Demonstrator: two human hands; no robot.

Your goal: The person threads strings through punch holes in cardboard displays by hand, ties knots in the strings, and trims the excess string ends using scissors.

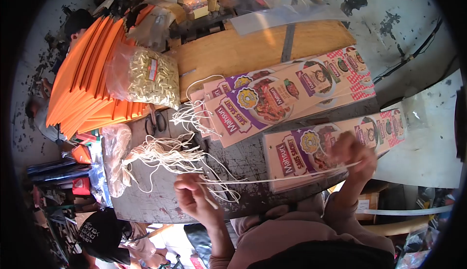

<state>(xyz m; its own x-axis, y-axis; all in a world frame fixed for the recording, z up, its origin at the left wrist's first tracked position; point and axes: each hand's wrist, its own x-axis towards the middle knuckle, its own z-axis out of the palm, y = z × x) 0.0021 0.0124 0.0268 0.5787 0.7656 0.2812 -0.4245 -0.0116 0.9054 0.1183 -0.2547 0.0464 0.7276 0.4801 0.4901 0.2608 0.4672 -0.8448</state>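
A thin white cord (277, 179) runs stretched between my two hands, just above the table's near edge. My left hand (194, 196) is closed on its left end, and a short tail hangs below the fingers. At the other end my right hand (354, 157) pinches the cord; its fingers are partly blurred. Beneath the right hand lies a stack of printed food-packaging cards (287, 159) with punched holes at the left edge. Beyond it rests a larger fanned pile of the same cards (272, 98). A loose bundle of white cords (160, 154) lies left of the cards.
Black-handled scissors (155, 123) lie near a clear bag of small gold-coloured pieces (153, 76). Orange folded sheets (92, 84) are stacked at the left. A wooden board (228, 47) covers the table's back. Another person in a black cap (99, 235) is at lower left.
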